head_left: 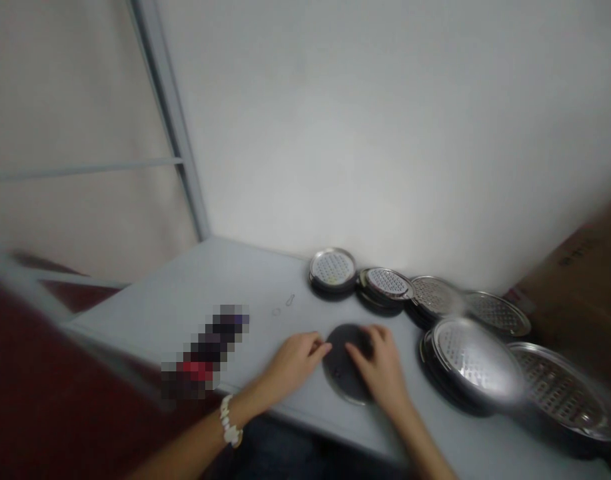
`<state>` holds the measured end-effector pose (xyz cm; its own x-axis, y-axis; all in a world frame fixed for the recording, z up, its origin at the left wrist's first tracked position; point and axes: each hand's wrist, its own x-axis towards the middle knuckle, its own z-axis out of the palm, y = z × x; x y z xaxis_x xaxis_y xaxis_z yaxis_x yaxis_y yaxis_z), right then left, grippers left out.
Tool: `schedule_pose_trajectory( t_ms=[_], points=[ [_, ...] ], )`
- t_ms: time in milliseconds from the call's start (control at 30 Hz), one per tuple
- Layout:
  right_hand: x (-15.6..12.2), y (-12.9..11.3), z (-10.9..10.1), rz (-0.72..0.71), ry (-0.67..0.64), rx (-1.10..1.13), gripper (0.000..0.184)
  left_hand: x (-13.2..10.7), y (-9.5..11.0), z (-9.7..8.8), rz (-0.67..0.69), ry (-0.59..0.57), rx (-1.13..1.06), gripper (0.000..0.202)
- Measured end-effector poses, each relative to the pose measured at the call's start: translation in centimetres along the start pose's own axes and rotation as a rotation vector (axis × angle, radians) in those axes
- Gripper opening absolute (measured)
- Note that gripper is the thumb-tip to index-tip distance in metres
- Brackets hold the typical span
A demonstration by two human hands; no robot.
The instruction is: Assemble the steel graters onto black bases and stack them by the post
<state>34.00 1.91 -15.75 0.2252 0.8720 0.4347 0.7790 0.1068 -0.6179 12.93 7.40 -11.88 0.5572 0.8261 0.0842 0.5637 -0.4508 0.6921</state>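
Observation:
A dark grey round disc [341,372] with a thin shiny rim lies in front of me near the table's front edge. My right hand [382,367] grips it from the right, thumb on its dark face and fingers curled at the far right edge. Just at the disc's left edge is my left hand [298,360], thumb and forefinger closed in a pinch. Whatever sits between those fingertips is too small to make out. Two small thin loops, a longer one [290,300] and a rounder one [276,311], lie on the table beyond my left hand.
Stacks of round perforated metal plates with dark undersides, such as the back-left stack [334,270] and the near-right stack [472,360], line the back and right of the pale table [185,280]. A cardboard box [580,267] stands far right. A pixelated object [210,350] lies left.

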Motion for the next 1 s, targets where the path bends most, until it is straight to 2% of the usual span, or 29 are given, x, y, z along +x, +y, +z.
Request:
schedule_pose_trajectory(
  t_ms=[100,233,333,400,567,633,700,833,1000],
  points=[
    [0.3,0.0,0.1,-0.031,0.015,-0.052,0.030,1.3,-1.6,-1.3,0.037,0.047,0.121,0.031],
    [1.2,0.1,-0.2,-0.126,-0.035,0.018,0.021,4.1,-4.5,-2.8,0.045,0.217,0.495,0.036],
    [1.8,0.0,-0.6,-0.195,-0.056,0.098,0.016,5.4,-6.5,-3.2,0.055,0.168,0.569,0.039],
    [1.7,-0.2,-0.9,-0.189,0.010,0.104,0.017,5.2,-7.3,-2.8,0.073,0.119,0.556,0.033],
    [-0.3,-2.0,-1.8,-0.184,0.185,0.171,0.016,3.2,-6.9,-2.4,0.115,0.095,0.417,0.025],
    [-1.3,-2.9,-2.3,-0.188,0.204,0.211,0.016,2.9,-6.4,-2.9,0.086,0.085,0.298,0.025],
    [-2.0,-3.5,-2.7,-0.168,0.223,0.246,0.015,3.2,-6.0,-3.8,0.036,0.024,0.252,0.027],
    [-3.2,-3.7,-3.0,-0.098,0.250,0.272,0.015,3.8,-5.4,-4.9,0.015,-0.126,0.316,0.027],
    [-4.2,-2.8,-2.7,-0.072,0.216,0.263,0.015,3.1,-4.8,-4.5,0.034,-0.149,0.402,0.021]
  ],
)
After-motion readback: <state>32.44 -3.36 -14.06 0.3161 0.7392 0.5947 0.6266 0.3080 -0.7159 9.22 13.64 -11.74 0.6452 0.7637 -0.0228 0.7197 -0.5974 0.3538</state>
